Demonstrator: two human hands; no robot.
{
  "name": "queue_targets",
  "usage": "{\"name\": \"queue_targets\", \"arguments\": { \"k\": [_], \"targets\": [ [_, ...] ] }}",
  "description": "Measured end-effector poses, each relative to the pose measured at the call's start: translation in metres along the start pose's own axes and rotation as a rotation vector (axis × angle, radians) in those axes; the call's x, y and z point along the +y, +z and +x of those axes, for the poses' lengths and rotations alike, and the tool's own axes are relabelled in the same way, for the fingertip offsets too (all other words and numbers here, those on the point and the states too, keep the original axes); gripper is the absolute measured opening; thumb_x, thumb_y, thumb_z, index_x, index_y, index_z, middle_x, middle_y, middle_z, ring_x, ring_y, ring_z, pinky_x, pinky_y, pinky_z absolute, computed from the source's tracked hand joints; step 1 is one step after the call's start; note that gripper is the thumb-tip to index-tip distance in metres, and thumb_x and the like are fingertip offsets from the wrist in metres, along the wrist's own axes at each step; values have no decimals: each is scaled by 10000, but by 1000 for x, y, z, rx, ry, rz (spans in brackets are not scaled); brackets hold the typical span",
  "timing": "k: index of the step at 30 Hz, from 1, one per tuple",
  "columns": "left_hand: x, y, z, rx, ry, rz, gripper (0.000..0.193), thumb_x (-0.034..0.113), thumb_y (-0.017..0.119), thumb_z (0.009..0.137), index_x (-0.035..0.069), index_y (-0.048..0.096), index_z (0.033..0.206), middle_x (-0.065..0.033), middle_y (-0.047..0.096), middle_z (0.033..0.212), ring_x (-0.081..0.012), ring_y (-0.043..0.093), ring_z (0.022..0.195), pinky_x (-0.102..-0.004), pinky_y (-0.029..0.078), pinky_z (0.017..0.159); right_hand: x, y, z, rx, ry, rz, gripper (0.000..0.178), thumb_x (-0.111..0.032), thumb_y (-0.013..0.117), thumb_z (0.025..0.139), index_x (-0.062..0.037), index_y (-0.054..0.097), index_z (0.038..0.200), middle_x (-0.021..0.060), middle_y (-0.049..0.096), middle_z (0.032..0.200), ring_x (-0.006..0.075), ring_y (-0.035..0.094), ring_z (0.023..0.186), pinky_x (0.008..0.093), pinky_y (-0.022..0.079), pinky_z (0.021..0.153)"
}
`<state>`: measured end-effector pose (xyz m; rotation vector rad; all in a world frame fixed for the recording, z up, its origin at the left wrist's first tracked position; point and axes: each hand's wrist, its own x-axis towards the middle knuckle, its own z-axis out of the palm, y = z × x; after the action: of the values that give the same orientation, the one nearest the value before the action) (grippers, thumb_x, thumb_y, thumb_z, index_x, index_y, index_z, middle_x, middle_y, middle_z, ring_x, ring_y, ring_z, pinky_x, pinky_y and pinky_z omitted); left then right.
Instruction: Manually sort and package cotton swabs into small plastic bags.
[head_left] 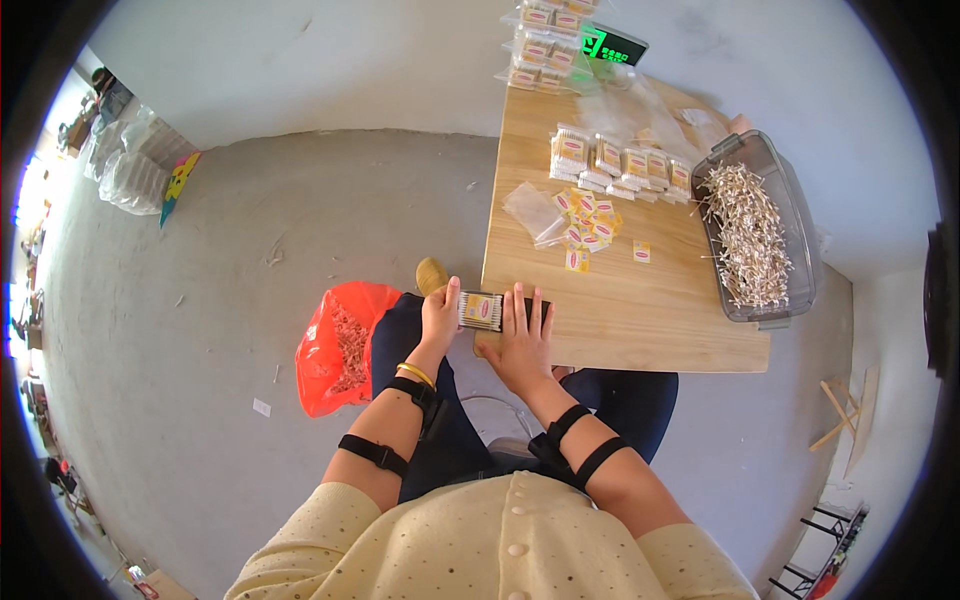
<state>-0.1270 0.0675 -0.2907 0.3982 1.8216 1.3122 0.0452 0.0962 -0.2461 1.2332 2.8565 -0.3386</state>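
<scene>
At the table's near left corner, my left hand (438,318) grips one end of a small clear pack of cotton swabs (481,311) with a yellow and white label card showing. My right hand (522,345) lies with its fingers stretched out over a dark, flat object (546,312), which is mostly covered by the fingers. The pack's right end meets that dark object beside my right fingers. Farther up the table, loose label cards (592,222) lie in a pile, with a single card (641,251) to their right.
Filled swab packs (620,165) stand in stacked rows beyond the cards. Clear bags (535,212) lie left of the cards. A grey bin of loose swabs (745,235) occupies the right edge. On the floor, a red plastic bag (325,380) holds pinkish scraps, left of my leg.
</scene>
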Motion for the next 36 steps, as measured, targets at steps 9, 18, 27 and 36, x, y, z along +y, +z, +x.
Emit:
{"name": "queue_targets", "arguments": {
  "k": [9,18,27,36],
  "targets": [
    [-14,-1,17,49,108,327,669,575,456,1046,-19,658,812,-119,647,725,-194,589,703,-415,488,686,24,9,1,121,39,78,970,-583,621,924,45,281,1581,232,184,1679,519,116,1535,602,134,1245],
    [67,54,-38,87,954,536,306,107,629,924,5,552,1202,-210,565,1225,-401,526,1171,-493,421,1021,241,-41,-44,491,479,-3,545,-162,746,825,-55,540,1317,192,520,1334,406,480,1253,523,397,1073],
    [37,162,-77,-512,1084,1019,595,254,638,948,8,451,1457,-200,364,1580,-393,274,1521,-533,183,1276,409,-112,-44,393,628,-572,180,-149,610,913,-125,630,1090,59,588,1106,255,543,1138,424,424,999],
    [42,159,-74,-530,1046,979,550,225,640,939,15,475,1421,-194,426,1535,-355,333,1497,-526,223,1265,436,-114,-9,182,570,-590,127,-112,614,904,-109,693,1004,82,669,1034,285,665,1020,424,522,885]
  ]
}}
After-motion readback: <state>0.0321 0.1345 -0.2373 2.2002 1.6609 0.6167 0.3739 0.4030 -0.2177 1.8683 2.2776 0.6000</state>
